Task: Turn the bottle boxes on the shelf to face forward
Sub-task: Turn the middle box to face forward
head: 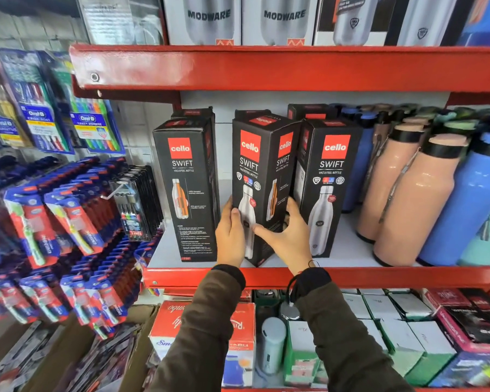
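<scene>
While both hands close on its lower half, the middle black cardboard bottle box with a red "cello" label point(262, 176) stands on the white shelf board with a red front lip point(343, 244), turned corner-forward so that two printed faces show at once. The left hand point(231, 239) wraps the box's left face, its thumb lying across the printed bottle; the right hand point(290, 236) holds the right face, thumb pointing left across the front corner and fingers curled round the far side, so each grip is closed on this box alone. Just to its left stands a second black cardboard box point(188, 190), showing a face of small print with a cutaway bottle drawing. Just to its right stands a third black cardboard box point(327, 188), its front with the steel-bottle picture turned squarely outward. Further black boxes stand behind this row. Right of the boxes, on the same shelf, stand peach-coloured bottles with black collars point(408, 199) and blue bottles point(464, 210). Brown jacket sleeves point(210, 335) cover both forearms. Blister-packed toothbrushes point(54, 131) hang at the left.
</scene>
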